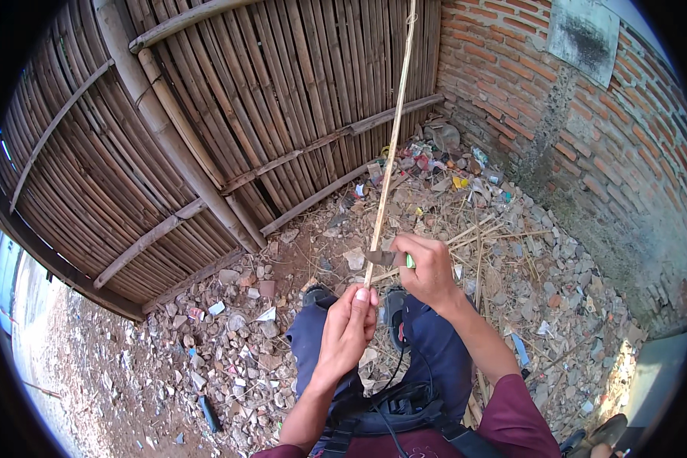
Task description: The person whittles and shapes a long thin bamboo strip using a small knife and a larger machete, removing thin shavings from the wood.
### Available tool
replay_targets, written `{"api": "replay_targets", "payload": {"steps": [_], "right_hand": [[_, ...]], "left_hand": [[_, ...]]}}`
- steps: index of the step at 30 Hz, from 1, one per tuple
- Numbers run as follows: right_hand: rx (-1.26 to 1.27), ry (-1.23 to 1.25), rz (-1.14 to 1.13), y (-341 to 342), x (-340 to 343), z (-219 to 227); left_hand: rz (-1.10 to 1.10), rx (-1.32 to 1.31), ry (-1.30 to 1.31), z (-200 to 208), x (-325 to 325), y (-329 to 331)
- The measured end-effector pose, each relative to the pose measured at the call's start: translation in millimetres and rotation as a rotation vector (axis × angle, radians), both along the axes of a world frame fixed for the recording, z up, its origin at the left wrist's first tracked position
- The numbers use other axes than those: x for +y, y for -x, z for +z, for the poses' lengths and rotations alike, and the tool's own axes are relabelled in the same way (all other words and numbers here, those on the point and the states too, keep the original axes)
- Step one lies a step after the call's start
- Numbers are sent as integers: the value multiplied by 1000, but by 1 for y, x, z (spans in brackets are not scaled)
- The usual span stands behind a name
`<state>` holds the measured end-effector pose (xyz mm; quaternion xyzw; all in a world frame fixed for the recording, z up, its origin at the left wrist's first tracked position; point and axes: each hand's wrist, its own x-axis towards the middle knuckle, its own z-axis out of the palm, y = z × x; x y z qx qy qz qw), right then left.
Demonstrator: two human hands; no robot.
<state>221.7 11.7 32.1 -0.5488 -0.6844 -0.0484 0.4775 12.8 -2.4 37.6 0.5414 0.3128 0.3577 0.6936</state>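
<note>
A long, thin, pale bamboo strip rises from my lap toward the top of the view, leaning slightly right. Its near end is pinched in my left hand, with the thumb on top. Just beyond those fingers, a knife with a dark blade and a bit of green handle lies across the strip. My right hand is closed around the knife's handle, most of which the fingers hide. A small curl of fibre hangs at the strip's upper part.
A bamboo slat wall stands ahead and left, a brick wall at right. Stones and litter cover the ground, with loose bamboo strips right of the knife. A dark cable runs between my legs.
</note>
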Motion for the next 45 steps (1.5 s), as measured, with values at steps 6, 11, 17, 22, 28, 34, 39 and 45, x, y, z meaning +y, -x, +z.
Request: {"api": "replay_targets", "payload": {"steps": [6, 11, 17, 22, 28, 34, 39, 45], "right_hand": [[-90, 1, -18, 7, -1, -6], [-136, -39, 2, 9, 1, -3], [-179, -73, 10, 9, -1, -3], [-193, -45, 40, 13, -4, -5], [-201, -52, 17, 16, -3, -6], [-155, -84, -35, 18, -2, 0], [34, -141, -229, -7, 18, 17], [19, -174, -302, -32, 32, 27]], "left_hand": [[-52, -52, 40, 2, -3, -3], [-39, -5, -20, 4, -5, -1], [-35, -37, 20, 7, -9, -4], [-71, -101, 68, 6, -5, -2], [35, 12, -158, 1, -11, -6], [69, 19, -255, -1, -15, -8], [74, 176, -361, 1, -29, -1], [83, 271, -425, -8, -31, 6]]}}
